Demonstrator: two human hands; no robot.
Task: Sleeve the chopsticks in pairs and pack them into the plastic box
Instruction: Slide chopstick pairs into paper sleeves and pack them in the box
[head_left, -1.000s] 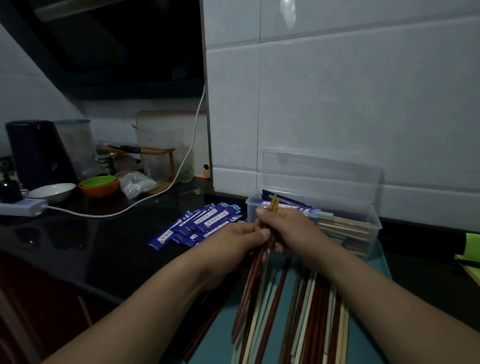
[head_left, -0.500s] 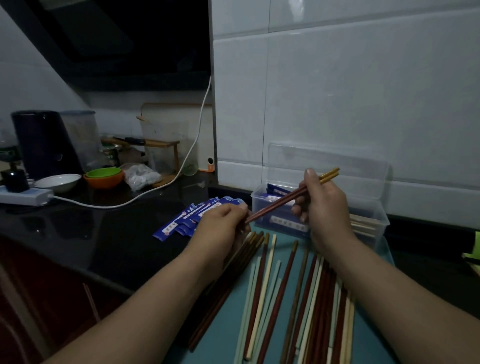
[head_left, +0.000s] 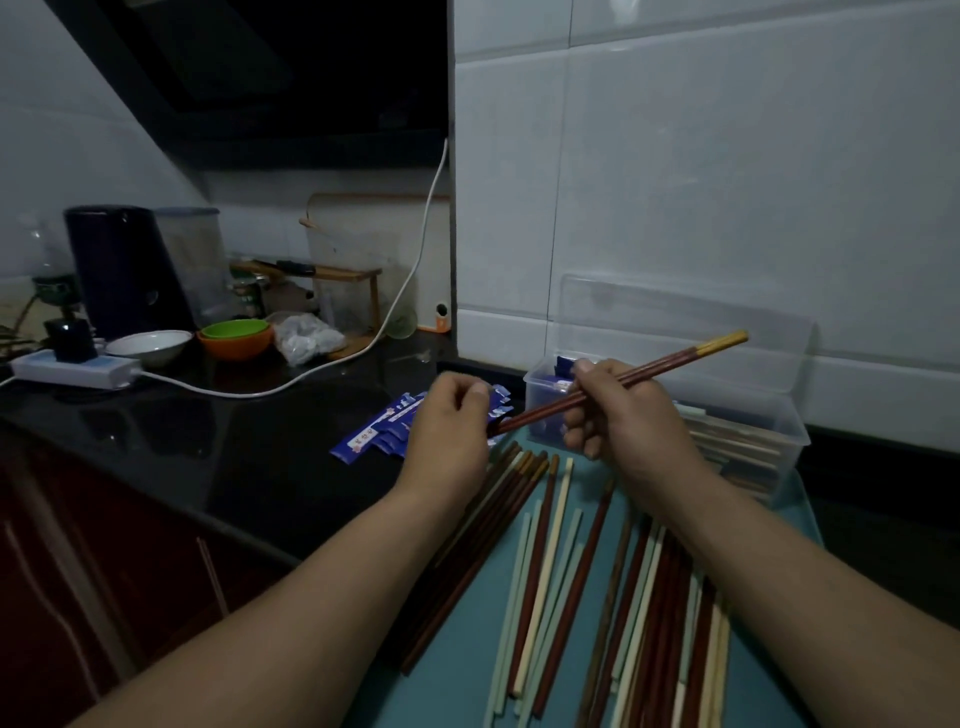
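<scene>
The right hand (head_left: 623, 426) is held up over the mat, thumb and fingers curled round a pair of dark red chopsticks (head_left: 665, 362). The pair is slanted, its yellow ends high over the plastic box (head_left: 769, 441). The narrow tips are met by the left hand (head_left: 447, 436), fingers curled at the blue sleeves (head_left: 379, 434) (whether one is pinched cannot be told). Loose chopsticks (head_left: 566, 571) are spread across the teal mat (head_left: 452, 696) beneath both wrists.
</scene>
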